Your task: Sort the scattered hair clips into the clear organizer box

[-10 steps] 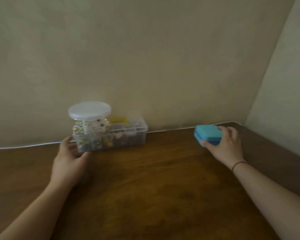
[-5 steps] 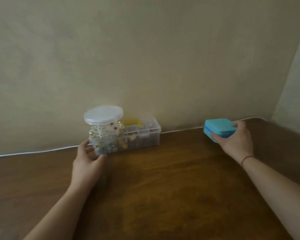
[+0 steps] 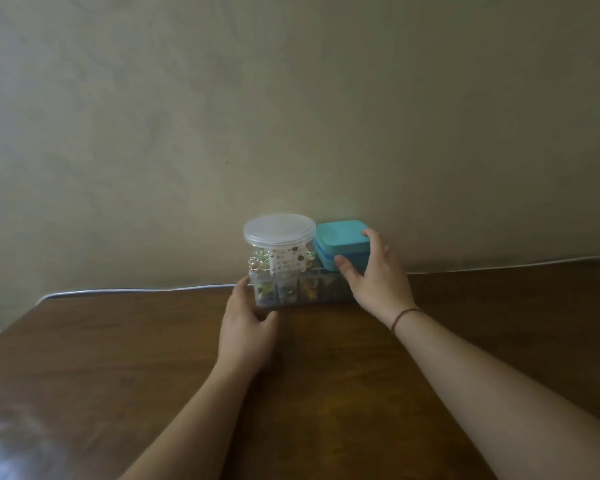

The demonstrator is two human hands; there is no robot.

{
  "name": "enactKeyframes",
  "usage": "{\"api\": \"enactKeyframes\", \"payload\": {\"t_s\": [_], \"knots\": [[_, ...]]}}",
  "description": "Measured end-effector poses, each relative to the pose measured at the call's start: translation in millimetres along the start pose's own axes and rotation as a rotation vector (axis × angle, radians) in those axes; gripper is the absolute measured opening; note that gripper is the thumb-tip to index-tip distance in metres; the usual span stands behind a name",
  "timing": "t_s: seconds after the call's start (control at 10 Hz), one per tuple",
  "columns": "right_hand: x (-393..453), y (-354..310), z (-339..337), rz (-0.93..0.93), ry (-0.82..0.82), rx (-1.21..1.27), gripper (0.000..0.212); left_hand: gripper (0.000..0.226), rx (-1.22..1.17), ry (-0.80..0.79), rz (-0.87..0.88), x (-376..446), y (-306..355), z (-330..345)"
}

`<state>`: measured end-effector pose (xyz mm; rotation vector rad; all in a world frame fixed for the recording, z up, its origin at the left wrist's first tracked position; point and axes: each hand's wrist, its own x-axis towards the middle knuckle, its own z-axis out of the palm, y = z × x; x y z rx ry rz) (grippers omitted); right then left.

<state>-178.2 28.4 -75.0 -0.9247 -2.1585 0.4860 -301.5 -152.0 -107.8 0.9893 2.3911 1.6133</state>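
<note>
The clear organizer box [image 3: 300,292] stands at the table's far edge against the wall, its compartments holding several coloured hair clips. A clear round jar [image 3: 279,244] with a translucent lid sits on the box's left half, with clips inside it. A teal case [image 3: 342,244] rests on the box's right half. My left hand [image 3: 245,327] grips the box's left front corner. My right hand [image 3: 374,275] holds the teal case, thumb on its front and fingers over its far right corner, hiding the box's right end.
The brown wooden table [image 3: 309,382] fills the lower view. A thin white cable [image 3: 136,291] runs along its back edge at the beige wall [image 3: 291,116]. The table's left corner slopes away at the left.
My right hand carried the teal case leftward from the table's right side onto the organizer box beside the jar. My left hand stayed on the box's left corner. The camera swung right.
</note>
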Motion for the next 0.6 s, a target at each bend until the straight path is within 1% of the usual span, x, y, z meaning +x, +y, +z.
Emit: {"api": "enactKeyframes", "payload": {"t_s": [0.1, 0.2, 0.4, 0.5, 0.6], "knots": [[-5.3, 13.5, 2.3, -0.037, 0.012, 0.041, 0.064, 0.088, 0.065, -0.016, 0.096, -2.3, 0.3, 1.6], [-2.8, 18.1, 4.9, -0.048, 0.039, 0.022, 0.064, 0.096, 0.123, -0.037, 0.126, -0.3, -0.3, 3.3], [-2.8, 11.6, 17.2, -0.036, 0.073, -0.048, 0.069, 0.102, 0.136, -0.073, 0.042, 1.5, 0.6, 4.2], [-10.0, 9.3, 4.4, 0.038, -0.033, 0.008, 0.092, 0.102, 0.117, -0.076, 0.027, -4.8, 4.9, 1.8], [-46.6, 13.2, -9.7, 0.106, -0.151, -0.097, 0.106, 0.087, 0.067, -0.048, -0.017, -17.2, 9.6, -5.9]]}}
